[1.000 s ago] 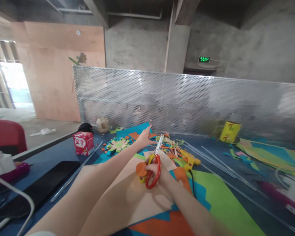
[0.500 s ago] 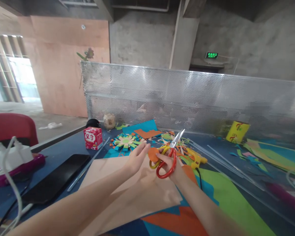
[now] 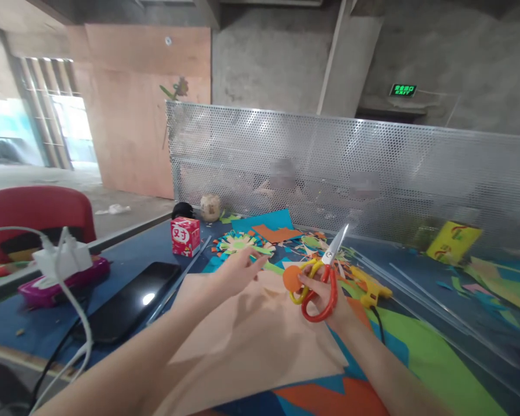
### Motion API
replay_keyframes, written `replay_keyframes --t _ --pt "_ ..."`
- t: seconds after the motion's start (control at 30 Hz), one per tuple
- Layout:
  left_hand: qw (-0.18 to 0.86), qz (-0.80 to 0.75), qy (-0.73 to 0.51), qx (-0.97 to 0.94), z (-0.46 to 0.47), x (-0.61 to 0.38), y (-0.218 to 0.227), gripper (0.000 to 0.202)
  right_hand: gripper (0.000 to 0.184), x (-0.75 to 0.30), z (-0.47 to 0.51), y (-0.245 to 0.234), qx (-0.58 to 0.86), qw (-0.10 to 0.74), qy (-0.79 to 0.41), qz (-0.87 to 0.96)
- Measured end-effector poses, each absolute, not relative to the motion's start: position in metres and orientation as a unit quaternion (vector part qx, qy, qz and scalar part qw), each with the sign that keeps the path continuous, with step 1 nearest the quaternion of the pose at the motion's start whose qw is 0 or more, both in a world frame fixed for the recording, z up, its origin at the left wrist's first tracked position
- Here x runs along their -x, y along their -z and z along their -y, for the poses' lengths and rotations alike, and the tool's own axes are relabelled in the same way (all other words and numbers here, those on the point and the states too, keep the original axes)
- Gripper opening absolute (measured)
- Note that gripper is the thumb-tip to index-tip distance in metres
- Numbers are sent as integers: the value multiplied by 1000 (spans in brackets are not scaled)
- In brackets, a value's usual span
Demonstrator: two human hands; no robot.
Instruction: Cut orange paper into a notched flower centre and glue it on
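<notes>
My right hand (image 3: 320,286) is closed round scissors (image 3: 325,271) with red and yellow handles. Their silver blades point up and away. The same hand pinches a small orange paper circle (image 3: 292,278) between thumb and finger. My left hand (image 3: 240,270) reaches forward with fingers apart and slightly bent, close to a layered paper flower (image 3: 236,244) with fringed cream, green, blue and orange edges. I cannot tell whether its fingertips touch the flower. Below both hands lies a large beige paper sheet (image 3: 242,358).
A red drink carton (image 3: 185,237), a black phone (image 3: 127,300) and a purple power strip (image 3: 47,293) are at left. Right of my hands lie a yellow glue gun (image 3: 370,286), clear glue sticks (image 3: 416,297) and green paper (image 3: 442,358). A perforated metal screen (image 3: 329,156) stands behind.
My left hand has moved to the paper flower, its fingers now bent rather than straight. The scissors and orange circle remain in my right hand. The view has turned left.
</notes>
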State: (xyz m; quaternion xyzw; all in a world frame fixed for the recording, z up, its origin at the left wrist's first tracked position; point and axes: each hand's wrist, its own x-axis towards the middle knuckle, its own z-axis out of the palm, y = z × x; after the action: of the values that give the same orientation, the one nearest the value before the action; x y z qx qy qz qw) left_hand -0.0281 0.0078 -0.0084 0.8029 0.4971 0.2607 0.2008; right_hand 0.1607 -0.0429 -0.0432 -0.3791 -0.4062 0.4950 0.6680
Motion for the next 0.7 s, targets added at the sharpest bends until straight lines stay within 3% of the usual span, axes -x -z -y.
replay_keyframes --t 0.03,0.1,0.2,0.33,0.7 --pt "53 -587 -168 -791 -7 44 4 38 32 -161 43 44 381 660 -507 402" --pt "-26 -651 -120 -749 -3 79 0 48 32 -159 44 45 384 643 -527 401" --pt "-108 -735 -34 -669 4 129 1 42 29 -156 45 47 393 618 -544 410" --pt "-82 -794 30 -602 13 166 10 59 23 -152 45 51 412 588 -550 427" --pt "-113 -792 3 -601 17 159 15 75 23 -153 48 47 419 594 -518 451"
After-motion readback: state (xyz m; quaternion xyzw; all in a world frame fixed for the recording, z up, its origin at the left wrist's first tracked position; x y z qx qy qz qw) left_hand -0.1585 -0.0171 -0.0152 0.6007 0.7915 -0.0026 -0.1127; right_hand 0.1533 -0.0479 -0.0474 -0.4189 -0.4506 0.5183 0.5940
